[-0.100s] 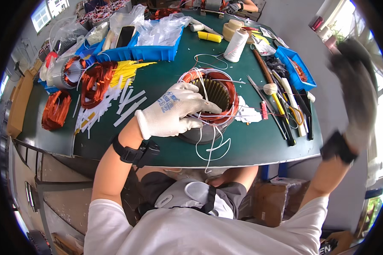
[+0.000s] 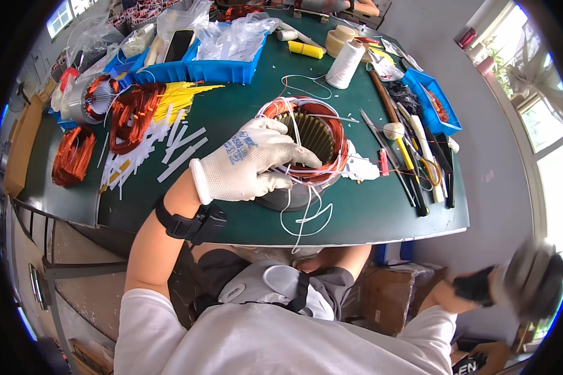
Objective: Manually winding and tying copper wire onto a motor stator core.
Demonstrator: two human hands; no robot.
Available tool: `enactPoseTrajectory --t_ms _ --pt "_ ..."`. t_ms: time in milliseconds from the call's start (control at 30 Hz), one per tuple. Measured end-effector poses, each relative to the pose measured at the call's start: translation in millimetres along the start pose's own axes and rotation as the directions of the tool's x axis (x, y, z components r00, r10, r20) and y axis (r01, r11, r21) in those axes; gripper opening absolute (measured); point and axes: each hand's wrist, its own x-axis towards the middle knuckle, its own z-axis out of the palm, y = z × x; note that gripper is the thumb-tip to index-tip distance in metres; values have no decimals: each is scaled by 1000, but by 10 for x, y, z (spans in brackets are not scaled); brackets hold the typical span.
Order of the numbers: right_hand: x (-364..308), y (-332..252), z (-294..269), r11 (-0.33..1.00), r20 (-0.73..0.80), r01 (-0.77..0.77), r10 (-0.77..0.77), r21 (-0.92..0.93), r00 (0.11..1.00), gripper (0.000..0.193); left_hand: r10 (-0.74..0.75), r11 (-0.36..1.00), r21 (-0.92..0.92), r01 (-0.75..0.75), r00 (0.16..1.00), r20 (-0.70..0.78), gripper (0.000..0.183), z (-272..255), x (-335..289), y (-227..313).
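A motor stator [image 2: 316, 134] with red copper windings and a slotted inner wall stands upright at the front middle of the table. White lacing cord [image 2: 309, 220] wraps its upper winding ring, loose loops hanging in front. My left hand [image 2: 250, 159], in a white glove, grips the near-left part of the ring, fingers over the top and thumb on the outside. Far to the right, beyond the table edge, is my right hand [image 2: 532, 281] in a grey-palmed glove. It is blurred, its fingers look curled, and whatever they hold cannot be made out.
Copper coil bundles [image 2: 74, 156] and white strips [image 2: 184, 150] lie to the left. Blue bins [image 2: 222, 74] stand behind. A white thread cone [image 2: 346, 65], scissors [image 2: 431, 172] and long-handled tools [image 2: 413, 165] are at the right. Another person's arm [image 2: 364, 7] shows at the far edge.
My right hand has swung down and slightly outward from beside the window, its fingers now looking more curled. My left hand stays on the stator. The whole view has shifted slightly.
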Motion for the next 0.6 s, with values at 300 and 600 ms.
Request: enactPoseTrajectory --t_ms 300,600 --pt "1120 2245 755 992 -726 75 23 102 687 65 -39 999 32 39 999 -4 43 4 10 76" --pt "1723 1845 1128 809 -643 39 -493 -586 586 18 -42 999 27 42 999 14 49 -30 21 168"
